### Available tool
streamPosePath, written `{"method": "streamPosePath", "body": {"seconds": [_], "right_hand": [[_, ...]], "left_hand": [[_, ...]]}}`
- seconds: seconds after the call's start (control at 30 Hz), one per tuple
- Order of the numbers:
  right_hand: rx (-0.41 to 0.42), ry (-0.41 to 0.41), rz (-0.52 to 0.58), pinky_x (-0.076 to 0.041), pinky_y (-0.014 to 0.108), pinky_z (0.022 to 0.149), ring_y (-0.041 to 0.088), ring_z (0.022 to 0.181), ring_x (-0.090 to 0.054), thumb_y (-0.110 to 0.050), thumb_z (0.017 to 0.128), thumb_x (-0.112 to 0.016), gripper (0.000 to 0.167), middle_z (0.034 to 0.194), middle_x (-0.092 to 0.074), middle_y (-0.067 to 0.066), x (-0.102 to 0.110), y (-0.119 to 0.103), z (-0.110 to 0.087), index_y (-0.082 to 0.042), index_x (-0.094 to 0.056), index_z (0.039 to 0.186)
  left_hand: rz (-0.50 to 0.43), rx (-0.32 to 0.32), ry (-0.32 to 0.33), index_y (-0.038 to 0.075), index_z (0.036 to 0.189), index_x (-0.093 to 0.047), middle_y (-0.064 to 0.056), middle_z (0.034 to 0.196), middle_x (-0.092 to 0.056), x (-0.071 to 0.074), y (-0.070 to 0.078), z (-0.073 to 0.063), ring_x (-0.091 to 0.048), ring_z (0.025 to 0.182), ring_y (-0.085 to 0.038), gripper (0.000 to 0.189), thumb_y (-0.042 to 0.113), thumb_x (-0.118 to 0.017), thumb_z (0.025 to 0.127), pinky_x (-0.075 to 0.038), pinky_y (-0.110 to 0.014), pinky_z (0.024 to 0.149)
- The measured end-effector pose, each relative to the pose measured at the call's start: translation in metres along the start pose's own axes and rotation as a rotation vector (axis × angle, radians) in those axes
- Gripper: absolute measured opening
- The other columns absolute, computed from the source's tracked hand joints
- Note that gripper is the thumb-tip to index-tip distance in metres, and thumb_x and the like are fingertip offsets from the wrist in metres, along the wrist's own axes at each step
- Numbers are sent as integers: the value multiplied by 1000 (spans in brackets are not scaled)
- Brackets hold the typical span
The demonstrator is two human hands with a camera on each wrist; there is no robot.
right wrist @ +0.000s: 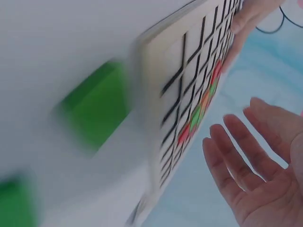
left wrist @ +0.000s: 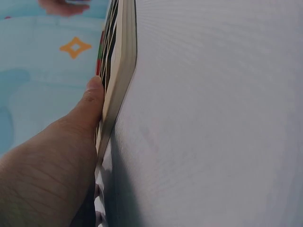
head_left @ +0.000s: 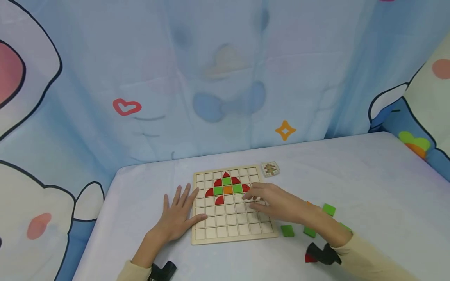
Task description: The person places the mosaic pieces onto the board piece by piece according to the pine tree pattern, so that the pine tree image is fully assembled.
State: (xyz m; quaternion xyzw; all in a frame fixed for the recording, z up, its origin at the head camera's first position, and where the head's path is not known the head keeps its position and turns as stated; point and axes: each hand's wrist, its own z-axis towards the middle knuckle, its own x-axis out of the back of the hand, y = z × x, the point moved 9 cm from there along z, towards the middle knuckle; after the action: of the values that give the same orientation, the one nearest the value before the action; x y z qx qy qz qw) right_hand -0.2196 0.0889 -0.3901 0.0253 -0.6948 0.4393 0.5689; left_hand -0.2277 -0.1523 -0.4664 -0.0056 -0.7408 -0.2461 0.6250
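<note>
A wooden grid board lies on the table, with red, green and orange tiles set in its upper squares. My left hand rests spread on the board's left edge; in the left wrist view its thumb presses against the rim. Over the board's right side hovers my right hand, fingers loosely bent and holding nothing. The right wrist view shows its fingers apart, the palm bare. Near its fingertips sits a red quarter-round tile; another red tile sits lower left in the pattern.
A small pattern card lies by the board's top right corner. Several loose green tiles are scattered right of the board, some partly under the right forearm. A red piece shows beside the black wrist strap. A printed curtain hangs behind the table.
</note>
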Motion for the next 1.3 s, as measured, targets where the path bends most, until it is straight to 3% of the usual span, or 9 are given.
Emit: {"method": "streamPosePath", "body": {"seconds": [0.23,0.4,0.53,0.9,1.3], "right_hand": [[-179,30,-84,-61,33,85,13,97,-64,-13,91,-83,18,106,-67,-10,34,53,-70,-19,-80,108],[-271,59,-57,-59,24,78,12,91,-64,-14,88,-85,19,102,-68,-8,48,100,-110,-16,-79,106],[-302,95,-69,-58,23,77,13,90,-64,-13,85,-87,23,102,-68,-6,53,124,-130,-10,-78,107],[-362,98,-70,-56,20,71,17,82,-62,-1,78,-90,30,90,-68,-2,62,144,-131,2,-76,104],[-425,150,-16,-52,19,66,18,78,-57,0,75,-92,28,82,-62,-2,63,148,-133,-4,-71,93]], "left_hand": [[0,3,-2,18,169,-24,-16,175,-11,0,0,1,0,160,-42,89,62,-58,100,4,-77,118],[1,11,-10,18,169,-22,-15,175,-9,-1,-2,-1,1,160,-42,89,63,-57,101,5,-77,117],[-3,13,-15,18,169,-22,-15,175,-9,0,-1,-2,1,160,-42,89,63,-57,101,6,-77,118],[-8,10,-7,17,169,-23,-15,175,-10,1,1,-1,1,160,-42,88,62,-58,101,6,-76,118],[0,8,-1,17,169,-24,-17,175,-11,1,2,-1,-1,160,-43,89,61,-59,100,4,-76,118]]}}
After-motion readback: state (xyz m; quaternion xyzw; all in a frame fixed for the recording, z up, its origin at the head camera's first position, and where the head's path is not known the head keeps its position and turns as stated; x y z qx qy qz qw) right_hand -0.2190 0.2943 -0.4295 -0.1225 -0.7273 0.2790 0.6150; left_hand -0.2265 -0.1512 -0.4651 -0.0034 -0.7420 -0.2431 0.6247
